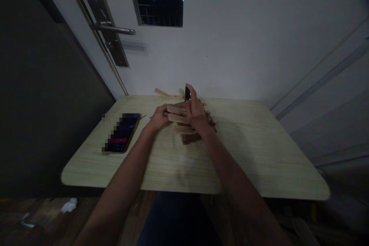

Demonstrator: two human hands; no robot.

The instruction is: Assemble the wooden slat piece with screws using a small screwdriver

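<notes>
While dim light falls across a pale wood-grain table (245, 153), a person seated at its near edge works with both bare hands on a small pile of wooden strips (178, 118) lying near the table's far side, close to the white wall. The left hand (158, 118) is curled shut on the left ends of the upper strips, fingers wrapped over them. The right hand (196, 111) rests on the pile's right side and pinches a short dark object (187, 93) upright between its fingertips; what that object is cannot be told in this light. A phone (122, 132) with a lit screen lies flat on the table, well apart to the left of the hands. A few loose strips (167, 93) sit at the table's back edge, just behind the pile, and a metal door handle (113, 29) shows on the door beyond.

Judged from this view, the work calls for a firm brace from the left hand, so the stacked strips do not slide, and for a light, controlled touch with the dark object. With the pile uneven and the light poor, slow movement and wrists held low seem wise.
</notes>
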